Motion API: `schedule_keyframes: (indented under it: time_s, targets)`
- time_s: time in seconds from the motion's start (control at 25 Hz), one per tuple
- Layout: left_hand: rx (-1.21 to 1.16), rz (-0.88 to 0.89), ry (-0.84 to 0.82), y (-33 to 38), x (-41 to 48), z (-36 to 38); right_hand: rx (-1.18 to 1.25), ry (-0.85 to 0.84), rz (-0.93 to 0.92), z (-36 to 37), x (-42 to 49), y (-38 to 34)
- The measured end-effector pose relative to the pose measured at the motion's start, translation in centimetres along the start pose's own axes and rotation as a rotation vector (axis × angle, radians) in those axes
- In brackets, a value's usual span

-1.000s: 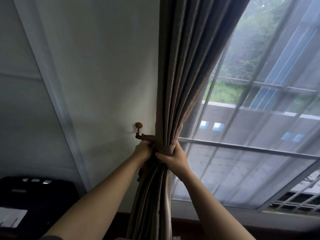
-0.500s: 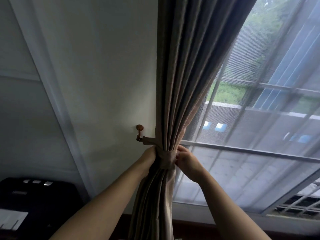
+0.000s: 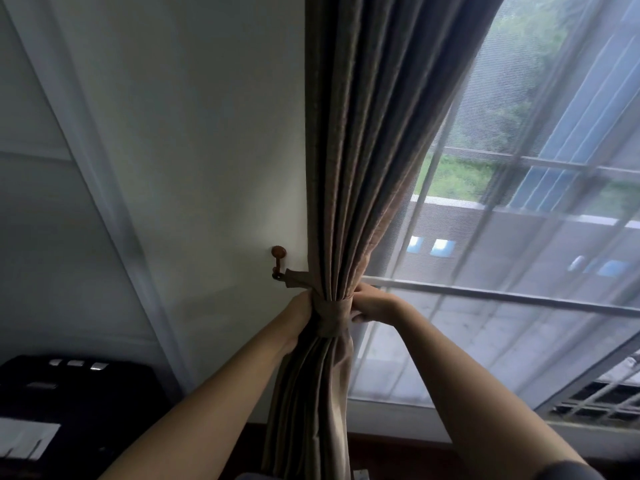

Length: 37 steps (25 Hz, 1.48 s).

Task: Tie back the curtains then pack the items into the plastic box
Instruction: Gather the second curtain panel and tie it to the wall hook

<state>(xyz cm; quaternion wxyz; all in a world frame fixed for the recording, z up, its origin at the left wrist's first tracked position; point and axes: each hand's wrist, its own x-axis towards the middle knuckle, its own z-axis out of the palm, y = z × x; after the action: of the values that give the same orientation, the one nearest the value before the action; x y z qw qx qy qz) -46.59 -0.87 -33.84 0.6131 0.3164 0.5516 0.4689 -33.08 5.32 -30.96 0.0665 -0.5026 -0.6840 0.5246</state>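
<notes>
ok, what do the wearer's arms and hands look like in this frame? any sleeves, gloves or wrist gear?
Left hand and right hand are ungloved, and no watch, band or ring shows on the parts in view. Both sides are bare from the wrist down. The only clothing visible is the edge of a dark grey sleeve on the right side, at the bottom right of the frame. No cables or markers are visible.

Low on my left sits a black machine (image 3: 69,403) with three silver buttons (image 3: 75,364), a white sheet (image 3: 27,439) lying on it. Through the sheer window screen (image 3: 519,341) I see greenery (image 3: 457,176) and a grey building (image 3: 485,244).
</notes>
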Motion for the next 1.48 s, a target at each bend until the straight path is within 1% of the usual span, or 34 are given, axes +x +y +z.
schedule_keyframes:
  time_s: [0.08,0.12,0.2,0.24,0.28,0.32,0.36,0.4,0.48,0.56,0.64,0.72,0.76,0.8,0.88,0.96,1.0,1.08,1.16,1.2,1.28,1.48]
  targets:
    - [0.038,0.024,0.020,0.0,-0.2,-0.4,-0.216,-0.013,0.024,-1.0,0.3,-0.4]
    - [0.056,0.015,0.032,-0.1,-0.4,-0.7,-0.328,-0.036,0.006,-1.3,0.2,-0.6]
    - [0.141,-0.014,0.032,-0.1,-0.4,-0.9,-0.451,-0.052,-0.101,-1.8,0.6,-0.4]
    - [0.228,-0.020,0.014,0.1,-0.2,-0.8,-0.476,-0.002,-0.158,-1.9,0.5,-0.2]
    - [0.354,-0.014,0.033,0.3,0.0,-0.5,-0.500,0.073,-0.201,-1.8,0.3,0.1]
    - [0.435,0.011,0.117,0.5,0.4,-0.2,-0.511,0.162,-0.243,-1.7,0.1,0.3]
    - [0.428,0.048,0.211,0.6,0.6,0.0,-0.502,0.241,-0.267,-1.9,-0.1,0.4]
    - [0.373,0.088,0.266,0.6,0.8,0.1,-0.474,0.306,-0.287,-2.1,-0.3,0.4]
    - [0.265,0.096,0.268,0.5,0.9,0.2,-0.387,0.390,-0.331,-2.6,-0.8,-0.4]
    - [0.225,0.081,0.245,0.5,0.7,0.3,-0.349,0.407,-0.353,-3.0,-1.4,-1.3]
    - [0.245,0.119,0.286,0.9,-0.1,0.6,-0.272,0.311,-0.291,-3.2,-2.0,-1.2]
    - [0.272,0.182,0.328,1.0,-1.0,0.9,-0.134,0.185,-0.202,-3.0,-3.0,-1.0]
    - [0.270,0.216,0.340,0.7,-1.5,0.9,-0.102,0.154,-0.181,-2.8,-3.4,-0.9]
    - [0.267,0.252,0.354,0.2,-2.0,0.9,-0.102,0.166,-0.173,-2.8,-3.6,-1.1]
    - [0.274,0.342,0.382,-0.9,-3.1,0.9,-0.202,0.274,-0.179,-3.0,-3.4,-1.6]
    - [0.346,0.488,0.403,-2.1,-4.5,1.0,-0.268,0.371,-0.155,-2.8,-3.2,-2.1]
    - [0.410,0.571,0.399,-2.7,-5.0,1.1,-0.237,0.382,-0.131,-2.6,-3.1,-2.1]
    - [0.527,0.686,0.339,-3.6,-5.5,1.5,-0.105,0.322,-0.081,-2.0,-3.4,-2.2]
    - [0.596,0.687,0.260,-3.9,-5.7,2.0,0.043,0.224,-0.049,-1.7,-4.1,-2.7]
    - [0.626,0.671,0.253,-4.0,-5.6,2.3,0.102,0.175,-0.052,-1.7,-4.4,-3.2]
    - [0.668,0.635,0.289,-3.8,-5.6,3.2,0.168,0.128,-0.057,-1.9,-4.7,-4.0]
    - [0.747,0.529,0.427,-2.8,-5.7,5.3,0.475,0.155,0.018,-1.0,-4.7,-5.4]
